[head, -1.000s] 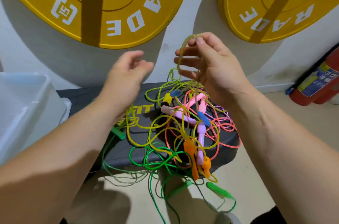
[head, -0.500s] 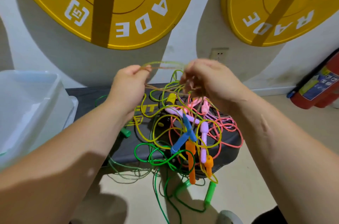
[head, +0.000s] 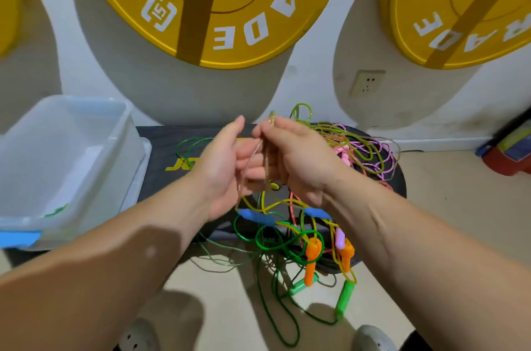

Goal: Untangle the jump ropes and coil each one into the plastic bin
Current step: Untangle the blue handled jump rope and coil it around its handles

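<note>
A tangle of jump ropes (head: 290, 224) in yellow, green, pink and orange lies on a black bench (head: 161, 149), with orange handles (head: 311, 260), green handles (head: 344, 297) and blue handles (head: 255, 215) hanging off its front edge. My right hand (head: 298, 158) pinches a yellowish rope strand (head: 267, 166) above the pile. My left hand (head: 227, 166) is close beside it, fingers curled round the same strand. The translucent plastic bin (head: 71, 126) stands at the left on the bench, with a bit of green rope (head: 56, 211) inside near its front wall.
Two yellow weight plates (head: 230, 5) hang on the white wall behind. A wall socket (head: 366, 83) sits between them. A red fire extinguisher (head: 508, 152) lies at the far right on the floor. My grey shoes (head: 370, 336) show at the bottom.
Both hands have come down and together over the pile; the strand that was stretched between them now hangs between the close hands. The view has tilted down, and the handles have slid toward the bench's front.
</note>
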